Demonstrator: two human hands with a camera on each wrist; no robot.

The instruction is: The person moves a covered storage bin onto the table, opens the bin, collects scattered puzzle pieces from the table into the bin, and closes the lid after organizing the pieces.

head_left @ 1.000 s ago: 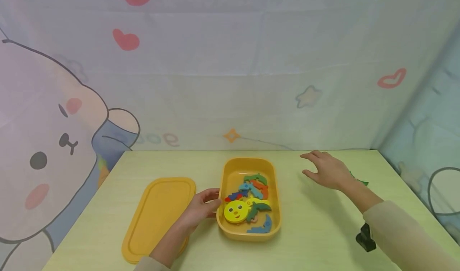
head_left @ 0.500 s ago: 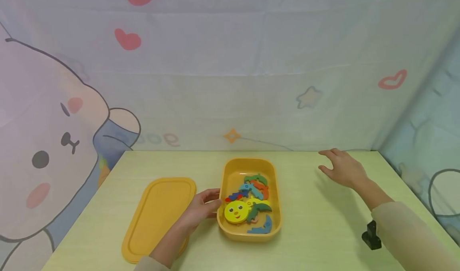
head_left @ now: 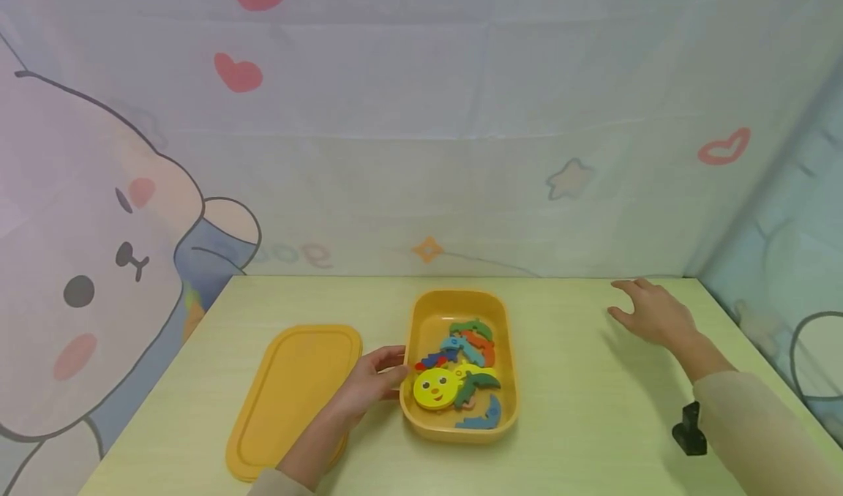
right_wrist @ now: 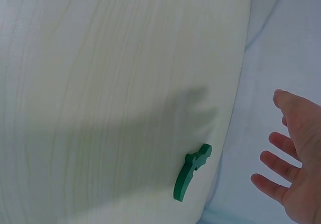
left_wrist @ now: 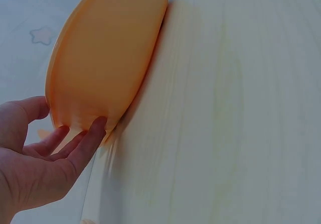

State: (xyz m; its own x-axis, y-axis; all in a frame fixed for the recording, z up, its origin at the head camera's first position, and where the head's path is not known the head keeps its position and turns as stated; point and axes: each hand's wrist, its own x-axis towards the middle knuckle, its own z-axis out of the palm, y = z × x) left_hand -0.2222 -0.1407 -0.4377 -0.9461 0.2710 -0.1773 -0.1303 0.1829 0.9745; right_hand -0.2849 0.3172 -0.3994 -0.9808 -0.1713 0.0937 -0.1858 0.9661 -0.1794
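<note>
My left hand (head_left: 372, 382) rests against the left side of a yellow plastic box (head_left: 461, 433), fingertips and thumb touching its outer wall and rim, as the left wrist view also shows. Inside lie several coloured puzzle pieces, among them a round yellow smiling face (head_left: 436, 389) and a blue curved piece (head_left: 486, 415). My right hand (head_left: 658, 317) hovers over the back right of the table, fingers spread and holding nothing. A curved green puzzle piece (right_wrist: 188, 176) lies on the table near that hand in the right wrist view; the head view hides it.
A yellow lid (head_left: 296, 401) lies flat on the table, left of the box and partly under my left forearm. A small black device (head_left: 689, 431) sits by my right sleeve. A printed cloth (head_left: 395, 115) hangs behind the table's back edge.
My right hand has moved to the right, away from the box, and the green piece beside its wrist has gone out of the head view. My left hand and the box stay put.
</note>
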